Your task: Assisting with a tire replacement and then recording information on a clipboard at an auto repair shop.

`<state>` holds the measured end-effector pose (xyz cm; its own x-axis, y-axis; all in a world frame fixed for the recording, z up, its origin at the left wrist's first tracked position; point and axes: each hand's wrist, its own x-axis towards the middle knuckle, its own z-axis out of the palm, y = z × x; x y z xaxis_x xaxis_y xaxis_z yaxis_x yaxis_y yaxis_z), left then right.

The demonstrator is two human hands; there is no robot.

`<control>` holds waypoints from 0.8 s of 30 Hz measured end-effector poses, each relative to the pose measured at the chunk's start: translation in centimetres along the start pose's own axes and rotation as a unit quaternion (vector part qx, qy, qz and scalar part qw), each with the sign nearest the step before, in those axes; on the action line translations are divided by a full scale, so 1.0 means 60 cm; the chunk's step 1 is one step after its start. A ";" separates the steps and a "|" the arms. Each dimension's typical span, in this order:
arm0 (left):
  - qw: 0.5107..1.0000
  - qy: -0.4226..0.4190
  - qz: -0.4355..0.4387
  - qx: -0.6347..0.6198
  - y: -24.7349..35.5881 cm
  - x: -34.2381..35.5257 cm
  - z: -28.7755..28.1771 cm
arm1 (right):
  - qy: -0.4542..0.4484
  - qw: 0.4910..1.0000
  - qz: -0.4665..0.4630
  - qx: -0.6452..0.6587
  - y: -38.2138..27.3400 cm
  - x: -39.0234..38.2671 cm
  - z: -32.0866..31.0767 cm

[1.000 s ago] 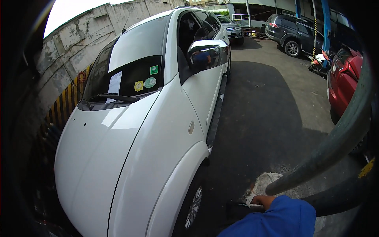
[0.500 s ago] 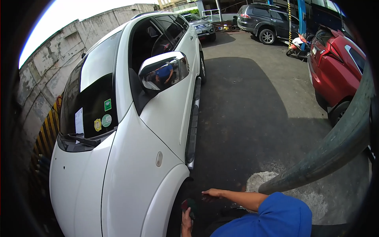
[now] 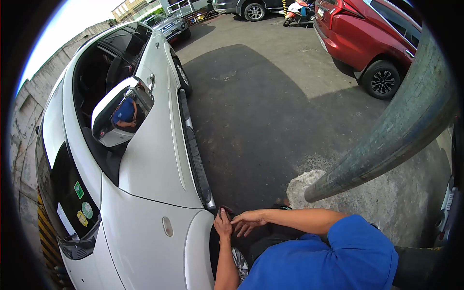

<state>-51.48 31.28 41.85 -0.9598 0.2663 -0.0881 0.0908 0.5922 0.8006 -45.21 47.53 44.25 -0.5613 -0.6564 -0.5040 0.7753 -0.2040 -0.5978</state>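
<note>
The left hand (image 3: 223,225), nearer, has its fingers bent around a small dark-red item (image 3: 226,210) beside the white SUV (image 3: 140,222); its long axis is unclear. The right hand (image 3: 250,222), loosely spread, apparently empty, points leftward toward it.

Shirt (image 3: 314,263) is showing solid blue, vehicle (image 3: 140,241) white, parked car (image 3: 355,36) red, wall base (image 3: 47,237) yellow-black striped; held item (image 3: 227,210) is looking dark, perhaps reddish.

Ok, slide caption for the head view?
Left hand holding a dark object, right hand alongside, beside a white car.
</note>
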 end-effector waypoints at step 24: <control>0.954 -0.216 -0.209 -0.012 0.043 0.677 0.385 | 0.604 0.796 -0.022 -0.029 -0.254 -0.288 -0.884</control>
<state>-84.12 61.17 26.63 -0.7118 0.3027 -0.6338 -0.2861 0.6992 0.6552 -62.72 100.47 29.02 -0.4846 0.5353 -0.6918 0.7516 -0.1498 -0.6424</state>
